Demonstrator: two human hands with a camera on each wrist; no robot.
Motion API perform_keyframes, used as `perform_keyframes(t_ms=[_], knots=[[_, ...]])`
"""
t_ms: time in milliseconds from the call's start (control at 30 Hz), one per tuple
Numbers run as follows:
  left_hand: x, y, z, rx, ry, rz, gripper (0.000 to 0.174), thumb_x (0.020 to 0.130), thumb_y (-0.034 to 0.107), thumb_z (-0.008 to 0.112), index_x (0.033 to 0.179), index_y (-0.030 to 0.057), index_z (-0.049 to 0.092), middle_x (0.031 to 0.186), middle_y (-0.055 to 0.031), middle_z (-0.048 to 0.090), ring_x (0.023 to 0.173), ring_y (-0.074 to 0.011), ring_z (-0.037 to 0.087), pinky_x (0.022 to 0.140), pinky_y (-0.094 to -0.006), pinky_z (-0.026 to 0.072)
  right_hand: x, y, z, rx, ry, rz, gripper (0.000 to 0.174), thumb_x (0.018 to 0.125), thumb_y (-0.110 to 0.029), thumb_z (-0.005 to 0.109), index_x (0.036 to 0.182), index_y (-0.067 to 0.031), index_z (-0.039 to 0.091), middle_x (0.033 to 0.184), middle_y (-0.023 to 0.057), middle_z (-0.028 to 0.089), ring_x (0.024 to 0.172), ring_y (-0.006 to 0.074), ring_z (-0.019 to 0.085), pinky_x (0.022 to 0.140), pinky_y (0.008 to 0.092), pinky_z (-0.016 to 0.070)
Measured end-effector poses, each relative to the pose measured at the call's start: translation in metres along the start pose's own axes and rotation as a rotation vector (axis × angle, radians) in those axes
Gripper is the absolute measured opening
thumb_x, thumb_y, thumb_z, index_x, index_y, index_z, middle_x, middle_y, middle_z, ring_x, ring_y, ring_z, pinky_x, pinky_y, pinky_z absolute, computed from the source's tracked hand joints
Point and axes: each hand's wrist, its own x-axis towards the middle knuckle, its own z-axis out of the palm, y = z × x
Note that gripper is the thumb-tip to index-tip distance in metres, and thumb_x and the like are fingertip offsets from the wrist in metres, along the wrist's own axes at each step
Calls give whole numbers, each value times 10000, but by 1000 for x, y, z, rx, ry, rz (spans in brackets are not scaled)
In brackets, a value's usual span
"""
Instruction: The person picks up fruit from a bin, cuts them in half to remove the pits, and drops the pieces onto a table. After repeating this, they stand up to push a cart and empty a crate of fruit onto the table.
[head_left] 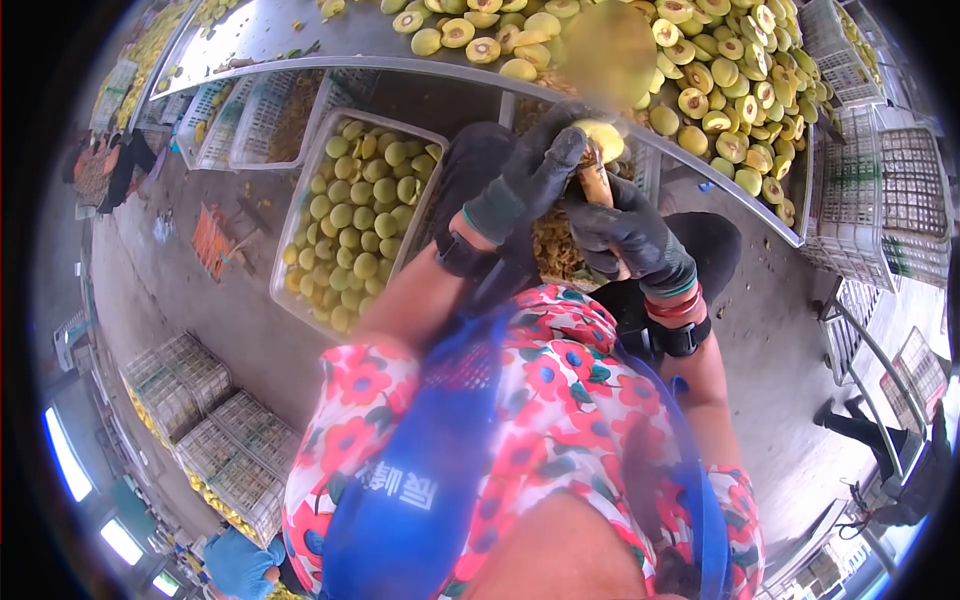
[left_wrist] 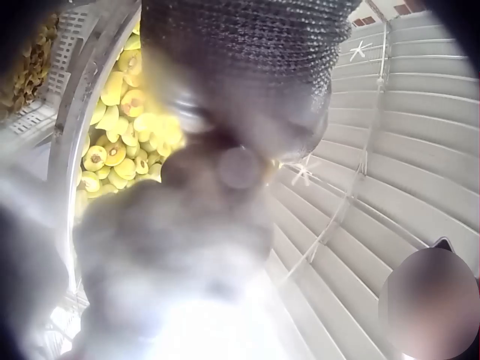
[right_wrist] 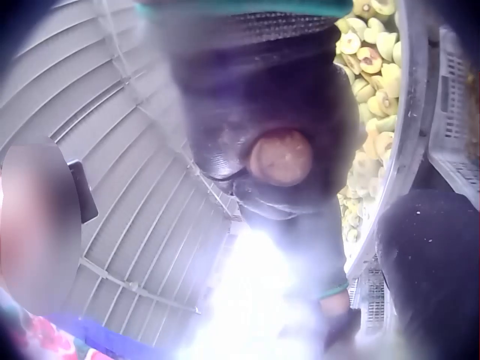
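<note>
My gloved right hand (head_left: 628, 232) grips the wooden handle (head_left: 596, 186) of a small pitting or cutting tool. In the right wrist view, the round butt of a wooden handle (right_wrist: 281, 157) shows out of the dark glove. The tool's darker working end meets a pale yellow fruit (head_left: 603, 141), which my gloved left hand (head_left: 545, 160) holds between its fingers. Both hands are close together over my lap. In the left wrist view, the dark glove (left_wrist: 247, 75) blurs over and hides most of the fruit.
Halved yellow-green fruits (head_left: 735, 90) are heaped on the metal table (head_left: 400, 72) in front. A white crate of whole green fruits (head_left: 355, 215) stands at my left. Brown scraps (head_left: 560, 250) lie below my hands. Stacked crates (head_left: 880, 200) stand at the right.
</note>
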Motion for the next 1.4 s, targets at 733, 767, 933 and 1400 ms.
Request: perform_keyframes(t_ms=[733, 767, 933, 1400], knots=[[-27, 22, -101, 708, 450, 331, 273, 896, 142, 471, 1131, 10, 511, 1117, -108, 505, 963, -193, 544, 789, -323, 513, 33, 34, -74, -651, 384, -262, 112, 877, -159, 508, 932, -62, 501, 592, -17, 451, 385, 73, 404, 332, 218, 310], [-42, 28, -119, 673, 561, 230, 251, 879, 122, 487, 1102, 13, 524, 1112, -119, 509, 971, -212, 538, 812, -328, 491, 37, 40, -76, -698, 367, -275, 109, 882, -165, 504, 915, -62, 496, 587, -14, 445, 382, 76, 401, 331, 219, 312], [-143, -9, -242, 1130, 906, -37, 248, 830, 137, 536, 1053, 30, 557, 1033, -168, 570, 974, -299, 543, 831, -372, 446, 44, 43, -83, -869, 366, -330, 125, 889, -177, 499, 888, -53, 481, 573, -6, 429, 378, 86, 394, 331, 219, 315], [-460, -57, -395, 1528, 1240, -1323, 638, 843, 496, 411, 1370, 145, 331, 1369, -168, 380, 1268, -337, 348, 1040, -435, 280, 64, 70, -66, -974, 492, -141, 150, 832, -126, 536, 950, -55, 476, 568, 12, 439, 352, 100, 399, 309, 225, 324]])
